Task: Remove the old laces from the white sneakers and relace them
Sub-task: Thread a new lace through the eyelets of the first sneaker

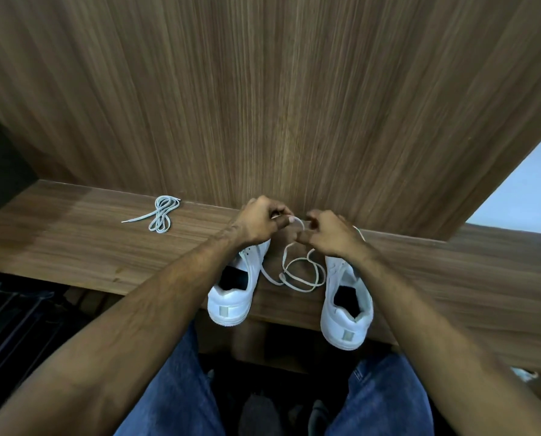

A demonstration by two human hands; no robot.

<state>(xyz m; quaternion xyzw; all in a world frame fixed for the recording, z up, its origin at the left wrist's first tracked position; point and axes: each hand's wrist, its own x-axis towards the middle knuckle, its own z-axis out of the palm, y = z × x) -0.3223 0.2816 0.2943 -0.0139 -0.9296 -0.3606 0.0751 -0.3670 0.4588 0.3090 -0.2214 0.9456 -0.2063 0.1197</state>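
No text, label, brand, number or sign can be read anywhere in the head view. Each white sneaker carries a small pale grey tab on its heel, one on the left sneaker [231, 289] at about 6 o'clock and one on the right sneaker [347, 305] at about 5 o'clock, but whatever is printed on them is too small and blurred to make out.

We count two white sneakers: one on the left [231, 289], one on the right [346, 305], both on the wooden shelf [74, 243]. Two laces: one loose white lace [297, 272] between the sneakers, one bundled grey lace [161, 213] off to the left. Two hands: left hand [258, 220], right hand [330, 232], each pinching the white lace. One shelf.
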